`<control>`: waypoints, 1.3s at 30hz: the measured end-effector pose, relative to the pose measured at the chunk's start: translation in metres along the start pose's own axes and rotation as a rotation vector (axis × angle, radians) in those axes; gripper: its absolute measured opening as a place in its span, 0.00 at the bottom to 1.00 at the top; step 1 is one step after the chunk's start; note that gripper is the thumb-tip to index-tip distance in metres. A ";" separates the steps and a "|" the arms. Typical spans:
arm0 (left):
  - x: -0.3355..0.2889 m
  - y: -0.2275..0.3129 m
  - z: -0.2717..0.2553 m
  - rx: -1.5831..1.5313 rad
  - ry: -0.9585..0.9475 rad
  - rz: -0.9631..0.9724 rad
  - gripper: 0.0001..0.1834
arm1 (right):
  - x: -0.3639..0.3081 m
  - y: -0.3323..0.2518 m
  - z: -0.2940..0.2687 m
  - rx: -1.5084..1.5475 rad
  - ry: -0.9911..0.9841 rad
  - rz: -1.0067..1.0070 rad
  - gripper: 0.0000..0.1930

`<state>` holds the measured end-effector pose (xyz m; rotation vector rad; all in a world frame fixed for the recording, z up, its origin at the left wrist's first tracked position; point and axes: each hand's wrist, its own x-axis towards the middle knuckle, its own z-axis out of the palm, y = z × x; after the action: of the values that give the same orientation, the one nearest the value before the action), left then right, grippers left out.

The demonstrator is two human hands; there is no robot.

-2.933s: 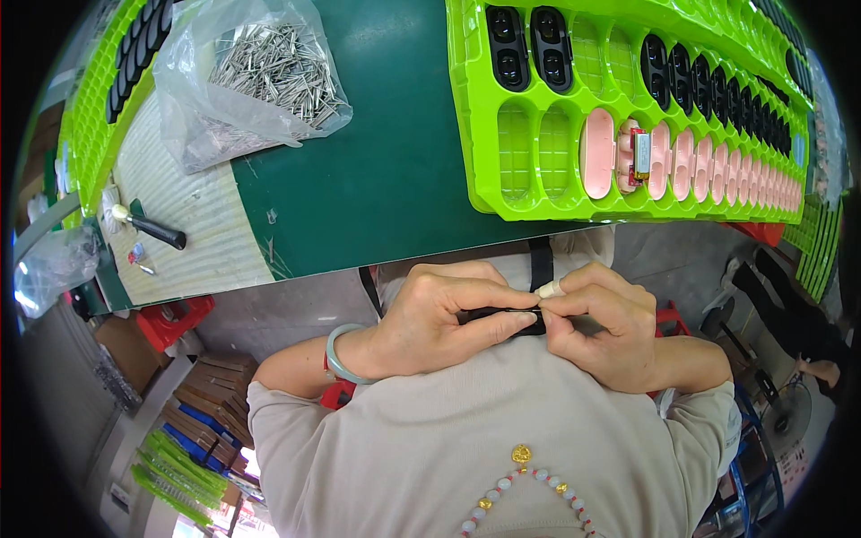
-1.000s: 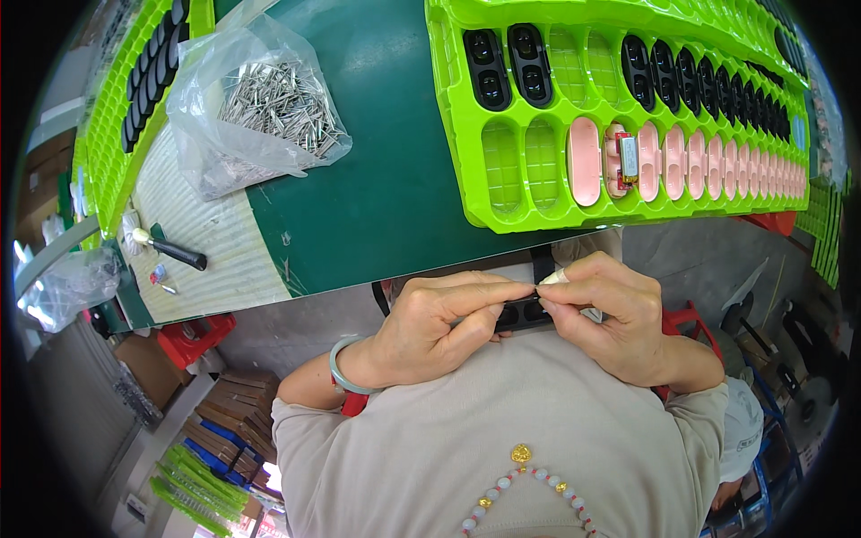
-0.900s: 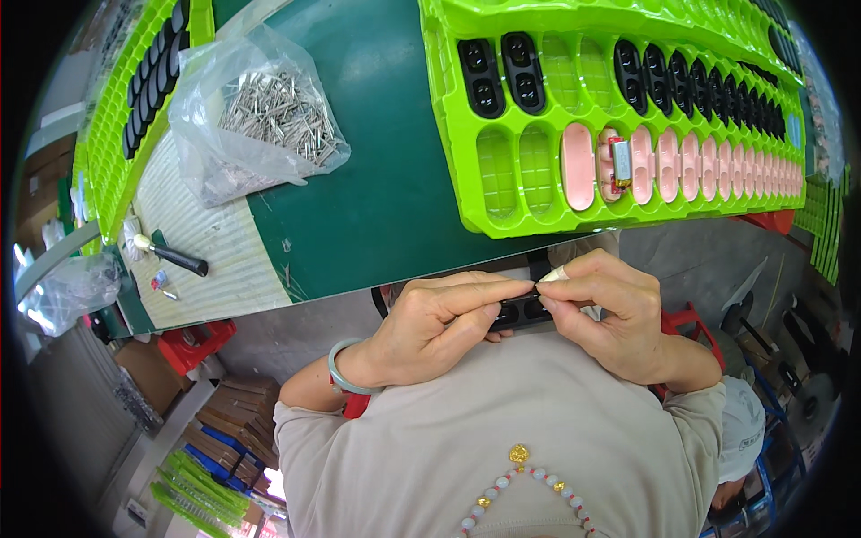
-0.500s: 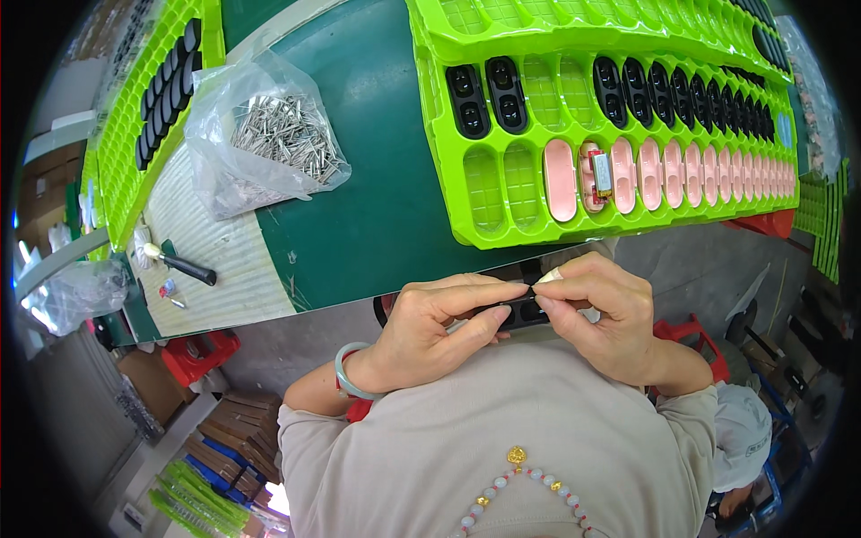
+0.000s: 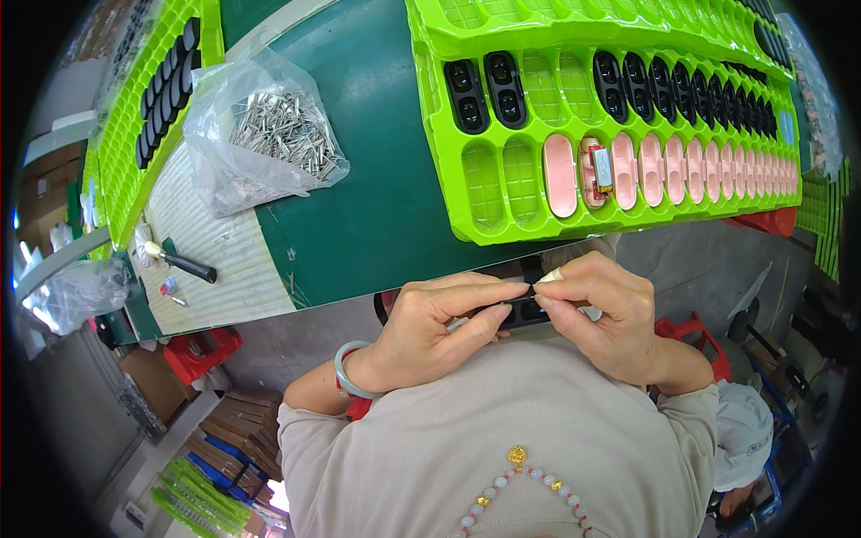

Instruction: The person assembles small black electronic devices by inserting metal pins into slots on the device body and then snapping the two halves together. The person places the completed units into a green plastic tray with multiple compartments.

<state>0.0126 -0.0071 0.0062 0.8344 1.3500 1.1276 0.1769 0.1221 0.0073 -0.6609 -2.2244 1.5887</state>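
Note:
Close to my chest, just off the table's front edge, a black oval casing with two recesses lies between my hands. My left hand is closed on its left part, thumb below and fingers along the far side. The thumb and index finger of my right hand pinch at the casing's far edge; any small part between those fingertips is hidden. A cream-coloured wrap sits on a right-hand finger. Beyond my hands, a green tray carries similar black casings and pink oval shells.
One pink shell holds a small silver battery. A clear plastic bag of metal pins stands on the green tabletop. A black-handled tool rests on a ribbed mat at left. Red stools stand below.

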 end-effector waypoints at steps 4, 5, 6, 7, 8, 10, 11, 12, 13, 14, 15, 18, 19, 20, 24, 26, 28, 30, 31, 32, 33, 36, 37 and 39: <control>0.000 0.000 -0.001 -0.001 -0.005 0.004 0.14 | 0.001 -0.001 0.000 -0.018 0.006 -0.015 0.10; 0.001 0.000 -0.001 -0.002 -0.007 0.006 0.14 | 0.001 -0.001 0.000 -0.019 0.008 -0.015 0.10; 0.000 0.000 0.000 -0.003 -0.004 0.004 0.14 | 0.001 -0.001 0.000 -0.027 0.007 -0.017 0.10; 0.000 0.000 0.000 -0.005 -0.002 0.001 0.14 | 0.001 0.000 -0.001 -0.034 0.005 -0.019 0.10; 0.000 0.000 0.000 -0.006 0.001 -0.002 0.14 | 0.001 0.000 -0.001 -0.042 0.003 -0.022 0.09; 0.000 0.000 0.000 -0.005 -0.002 -0.007 0.14 | 0.001 0.000 -0.001 -0.049 0.006 -0.030 0.09; 0.000 0.001 0.000 -0.004 -0.003 -0.009 0.14 | 0.001 0.000 -0.002 -0.053 0.007 -0.035 0.09; 0.000 0.000 0.000 -0.001 -0.005 -0.006 0.14 | 0.001 0.000 -0.001 -0.054 0.009 -0.036 0.09; 0.001 0.000 0.000 0.001 -0.007 -0.004 0.14 | 0.001 0.001 -0.001 -0.056 0.010 -0.037 0.09; 0.001 0.000 0.000 0.004 -0.008 -0.001 0.14 | 0.001 0.001 -0.001 -0.058 0.011 -0.039 0.09; 0.001 0.000 0.001 0.001 -0.008 -0.005 0.14 | 0.001 0.001 -0.002 -0.060 0.008 -0.039 0.09; 0.001 0.000 0.001 -0.005 -0.006 -0.012 0.14 | 0.001 0.000 -0.002 -0.058 0.011 -0.030 0.09; 0.001 0.000 0.001 -0.003 -0.006 -0.013 0.14 | 0.001 0.000 -0.001 -0.053 0.018 -0.020 0.09; 0.001 0.000 0.002 -0.001 -0.008 -0.013 0.14 | 0.000 -0.001 0.000 -0.049 0.027 -0.010 0.09; 0.002 0.007 0.003 -0.090 0.064 -0.053 0.14 | -0.003 0.003 -0.004 0.249 0.015 0.089 0.17; 0.006 0.015 0.007 -0.197 0.174 -0.003 0.13 | -0.001 -0.004 0.000 0.743 0.141 0.260 0.22; 0.019 0.023 0.009 -0.247 0.208 0.050 0.13 | 0.002 0.004 -0.001 0.799 0.088 0.125 0.27; 0.032 0.024 0.017 -0.375 0.191 0.073 0.13 | 0.009 0.006 -0.002 0.843 -0.011 0.095 0.23; 0.038 0.024 0.022 -0.492 0.165 0.113 0.13 | 0.010 0.007 -0.002 0.960 0.021 0.157 0.20; 0.044 0.028 0.029 -0.471 0.195 0.150 0.14 | 0.012 0.005 -0.004 1.081 0.054 0.214 0.17; 0.051 0.029 0.034 -0.472 0.211 0.166 0.15 | 0.015 0.004 -0.010 1.090 0.073 0.260 0.15; 0.070 0.038 0.043 -0.459 0.192 0.152 0.19 | 0.018 0.010 -0.023 1.142 0.102 0.195 0.15; 0.075 0.043 0.048 -0.477 0.186 0.138 0.19 | 0.015 0.021 -0.025 1.065 0.112 0.148 0.17; 0.092 0.056 0.059 -0.469 0.126 0.102 0.21 | 0.015 0.027 -0.034 1.059 0.222 0.023 0.18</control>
<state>0.0520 0.1053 0.0368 0.4986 1.0848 1.5221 0.1866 0.1646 -0.0068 -0.4788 -0.9603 2.2145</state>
